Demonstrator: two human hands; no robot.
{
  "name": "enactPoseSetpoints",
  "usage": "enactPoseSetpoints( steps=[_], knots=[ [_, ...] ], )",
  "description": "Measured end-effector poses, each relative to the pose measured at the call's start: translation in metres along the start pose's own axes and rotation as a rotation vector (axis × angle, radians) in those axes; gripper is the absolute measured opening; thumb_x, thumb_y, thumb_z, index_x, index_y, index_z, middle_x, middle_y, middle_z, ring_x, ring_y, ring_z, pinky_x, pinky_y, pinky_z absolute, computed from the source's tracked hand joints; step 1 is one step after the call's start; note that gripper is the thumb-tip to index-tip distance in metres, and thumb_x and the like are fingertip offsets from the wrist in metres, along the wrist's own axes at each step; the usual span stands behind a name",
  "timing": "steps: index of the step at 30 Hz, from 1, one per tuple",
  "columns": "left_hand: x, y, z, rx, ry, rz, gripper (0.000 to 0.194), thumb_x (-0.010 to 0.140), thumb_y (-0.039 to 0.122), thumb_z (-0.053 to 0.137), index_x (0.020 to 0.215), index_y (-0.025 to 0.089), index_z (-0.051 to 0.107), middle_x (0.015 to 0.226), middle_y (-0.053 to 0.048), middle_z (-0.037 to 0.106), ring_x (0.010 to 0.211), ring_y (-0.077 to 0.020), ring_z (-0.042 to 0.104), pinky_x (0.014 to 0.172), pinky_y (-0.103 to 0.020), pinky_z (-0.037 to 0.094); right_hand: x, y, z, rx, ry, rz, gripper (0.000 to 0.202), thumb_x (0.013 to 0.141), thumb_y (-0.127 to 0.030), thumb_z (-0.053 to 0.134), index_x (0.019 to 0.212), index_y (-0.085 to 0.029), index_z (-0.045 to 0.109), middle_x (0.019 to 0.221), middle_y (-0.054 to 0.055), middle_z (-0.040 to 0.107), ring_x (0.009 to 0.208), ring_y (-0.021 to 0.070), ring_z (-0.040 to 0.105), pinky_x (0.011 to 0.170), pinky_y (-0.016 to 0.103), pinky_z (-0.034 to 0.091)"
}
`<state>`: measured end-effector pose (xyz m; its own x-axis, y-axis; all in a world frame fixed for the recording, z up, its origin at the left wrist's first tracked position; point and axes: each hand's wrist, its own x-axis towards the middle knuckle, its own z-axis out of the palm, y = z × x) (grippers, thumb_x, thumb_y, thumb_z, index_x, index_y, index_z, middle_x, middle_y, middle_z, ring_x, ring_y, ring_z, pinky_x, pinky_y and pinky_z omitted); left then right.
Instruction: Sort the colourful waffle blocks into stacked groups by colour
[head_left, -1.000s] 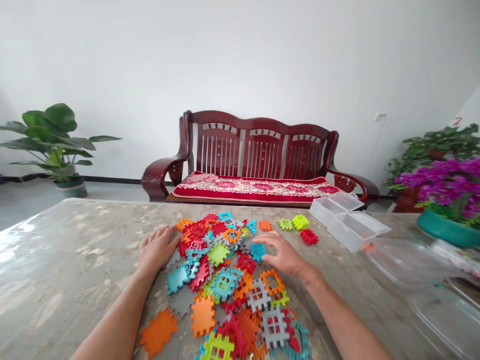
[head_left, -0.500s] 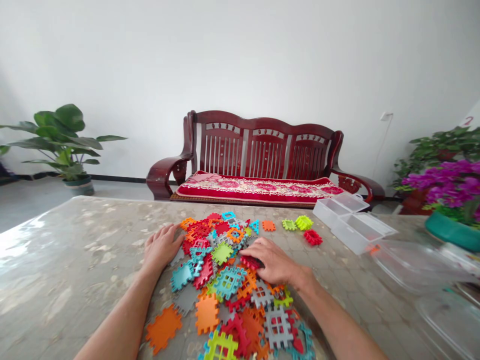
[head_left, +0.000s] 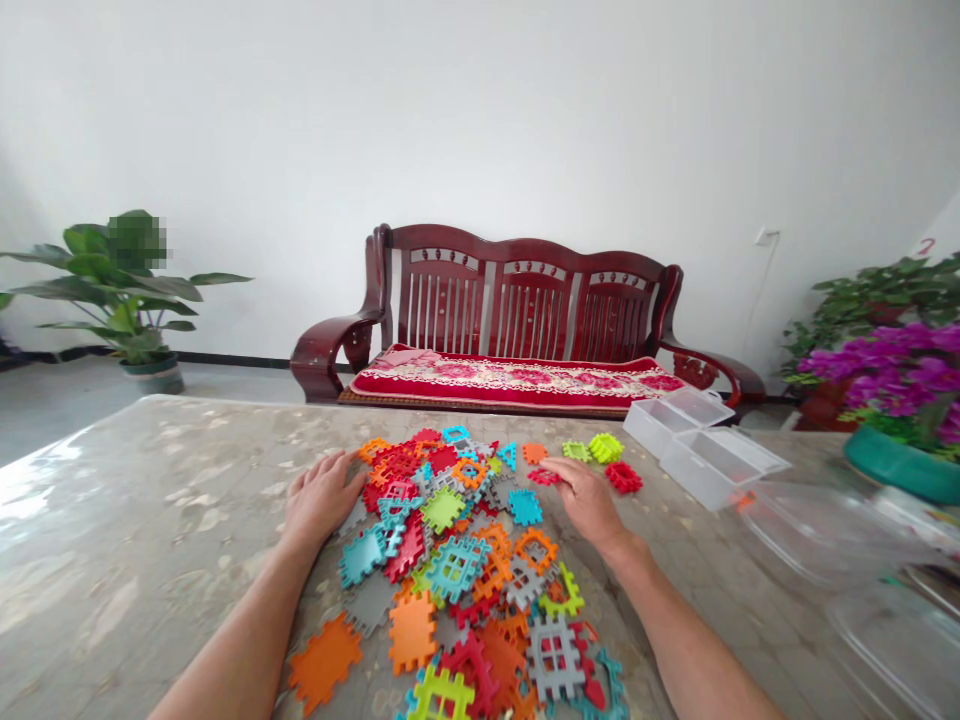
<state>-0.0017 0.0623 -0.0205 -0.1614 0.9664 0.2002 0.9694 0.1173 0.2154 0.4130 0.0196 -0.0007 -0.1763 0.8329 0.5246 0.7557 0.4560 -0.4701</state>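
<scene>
A heap of plastic interlocking building tiles (head_left: 457,565) in red, orange, grey, teal and lime covers the middle of the table. My left hand (head_left: 324,492) lies with its fingers stretched out against the heap's left edge, holding nothing. Between the fingers and thumb of my right hand (head_left: 583,492) is a red tile (head_left: 543,477), partly covered by the fingertips. That hand is low over the table, right of the heap. Close by are an orange tile (head_left: 534,454), a blue tile (head_left: 525,506), a lime tile (head_left: 576,451), a lime stack (head_left: 605,447) and a red stack (head_left: 623,477).
A clear divided box (head_left: 724,490) stands at the table's right, with clear lids (head_left: 817,530) nearer me. Purple flowers (head_left: 892,370) in a green pot are at the far right. Beyond the table (head_left: 150,500) is a wooden bench (head_left: 525,300); a potted plant (head_left: 142,300) stands left.
My right hand has moved right and away from me with the red tile, off the heap. This uncovers a blue tile. My left hand has stayed put.
</scene>
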Motion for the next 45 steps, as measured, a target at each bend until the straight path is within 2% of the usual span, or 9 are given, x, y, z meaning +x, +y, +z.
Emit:
enactPoseSetpoints(
  steps=[4,8,12,16,23,27,30,35,45],
  knots=[
    [0.001,-0.001,0.001,0.016,-0.003,-0.002,0.054,0.092,0.046,0.035,0.139,0.025,0.052,0.149,-0.008,0.051,0.138,-0.0254,0.044,0.115,-0.044,0.029,-0.008,0.032,-0.006,-0.128,-0.067,0.178,0.066,0.064,0.006,0.038,0.117,-0.017,0.071,0.125,0.008,0.069,0.119,0.019,0.062,0.108,0.037,0.044],
    [0.001,-0.003,0.003,0.013,0.014,0.021,0.054,0.092,0.046,0.034,0.138,0.023,0.053,0.148,-0.009,0.051,0.138,-0.0259,0.044,0.115,-0.045,0.029,-0.009,0.033,-0.012,-0.212,-0.046,0.348,0.058,0.07,0.0,0.044,0.121,-0.015,0.068,0.121,0.009,0.07,0.11,0.0194,0.065,0.101,0.033,0.047],
    [0.001,-0.004,0.004,0.003,0.033,0.025,0.053,0.092,0.046,0.036,0.136,0.024,0.054,0.146,-0.009,0.053,0.136,-0.0266,0.045,0.114,-0.045,0.03,-0.008,0.017,-0.019,-0.294,-0.124,0.331,0.048,0.079,-0.028,0.061,0.125,-0.014,0.065,0.123,0.013,0.069,0.113,0.0267,0.063,0.1,0.038,0.047],
    [0.002,-0.004,0.004,0.013,0.009,0.018,0.054,0.092,0.048,0.035,0.137,0.023,0.053,0.148,-0.009,0.051,0.137,-0.0269,0.044,0.115,-0.045,0.029,-0.01,0.006,-0.019,-0.397,-0.202,0.262,0.049,0.077,-0.03,0.064,0.124,-0.015,0.065,0.124,0.014,0.068,0.117,0.0298,0.06,0.102,0.041,0.044],
    [0.003,-0.007,0.007,0.0,0.036,0.034,0.052,0.092,0.046,0.038,0.137,0.024,0.053,0.146,-0.009,0.053,0.136,-0.0255,0.045,0.116,-0.044,0.028,-0.008,0.009,-0.018,-0.327,-0.083,0.331,0.049,0.077,-0.028,0.064,0.124,-0.016,0.063,0.117,0.012,0.071,0.109,0.0249,0.065,0.097,0.035,0.046],
    [0.004,-0.007,0.007,0.003,0.021,0.03,0.052,0.092,0.045,0.038,0.137,0.024,0.054,0.147,-0.009,0.053,0.137,-0.0254,0.045,0.116,-0.044,0.028,-0.007,0.035,-0.036,-0.344,0.123,0.474,0.051,0.081,-0.034,0.061,0.128,-0.015,0.059,0.117,0.012,0.07,0.107,0.0242,0.065,0.095,0.034,0.047],
    [0.004,-0.007,0.006,0.017,0.01,0.03,0.054,0.093,0.046,0.035,0.139,0.023,0.052,0.148,-0.009,0.051,0.137,-0.0249,0.044,0.117,-0.043,0.027,-0.009,0.052,-0.053,-0.45,0.183,0.578,0.053,0.083,-0.038,0.059,0.129,-0.013,0.058,0.115,0.014,0.071,0.106,0.0263,0.065,0.092,0.035,0.047],
    [0.004,-0.006,0.005,0.017,0.012,0.022,0.053,0.092,0.046,0.036,0.138,0.024,0.053,0.147,-0.009,0.052,0.138,-0.0251,0.044,0.117,-0.043,0.028,-0.012,0.062,-0.065,-0.548,0.154,0.664,0.056,0.085,-0.041,0.058,0.132,-0.011,0.056,0.114,0.014,0.071,0.104,0.0283,0.065,0.089,0.035,0.046],
    [0.003,-0.004,0.002,0.01,0.012,0.032,0.052,0.092,0.044,0.038,0.137,0.023,0.054,0.146,-0.01,0.053,0.137,-0.0269,0.045,0.116,-0.046,0.03,-0.013,0.063,-0.059,-0.643,0.036,0.727,0.079,0.079,-0.055,0.062,0.144,-0.013,0.045,0.12,0.018,0.067,0.108,0.0362,0.062,0.086,0.044,0.048]
  ],
)
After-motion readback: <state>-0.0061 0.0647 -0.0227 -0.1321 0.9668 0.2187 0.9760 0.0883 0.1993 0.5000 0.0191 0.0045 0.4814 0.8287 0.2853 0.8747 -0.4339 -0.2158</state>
